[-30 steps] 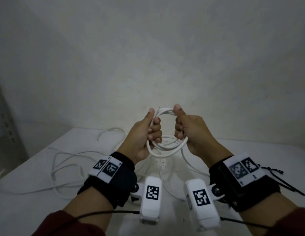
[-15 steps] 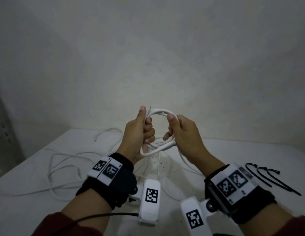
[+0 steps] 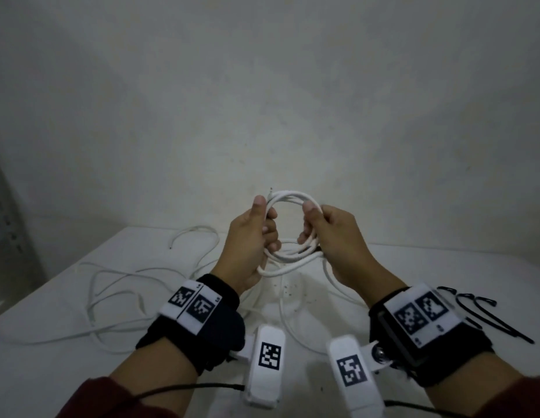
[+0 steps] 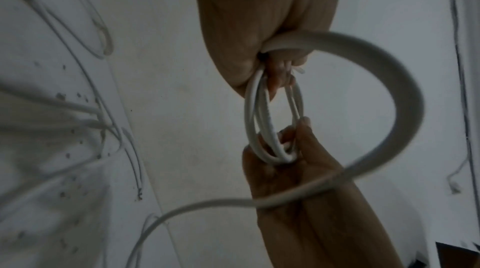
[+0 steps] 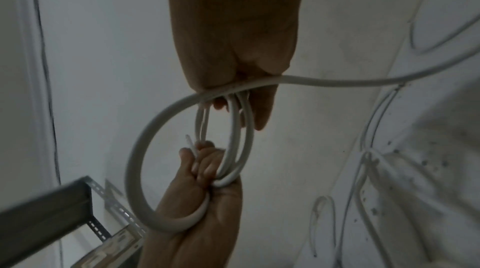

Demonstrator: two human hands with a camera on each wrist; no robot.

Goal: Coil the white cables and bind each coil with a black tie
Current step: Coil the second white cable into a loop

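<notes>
Both hands are raised above the white table (image 3: 443, 297) with a coil of white cable (image 3: 288, 197) held upright between them. The left hand (image 3: 250, 245) has its fingers curled round the left side of the coil, thumb pointing up along the strands, and the cable's bare end sticks out just above that thumb. The right hand (image 3: 335, 236) grips the opposite side, fingers wrapped round the bundled turns. From the left wrist camera, the coil (image 4: 272, 120) shows as several turns stretched between the two fists, with one wider loose loop swinging out beside it. The uncoiled tail drops from under the right hand down to the table. More loose white cables (image 3: 117, 285) sprawl over the left part of the tabletop, well apart from the hands. Three black ties (image 3: 486, 312) lie side by side on the table at the right, just beyond the right wrist.
</notes>
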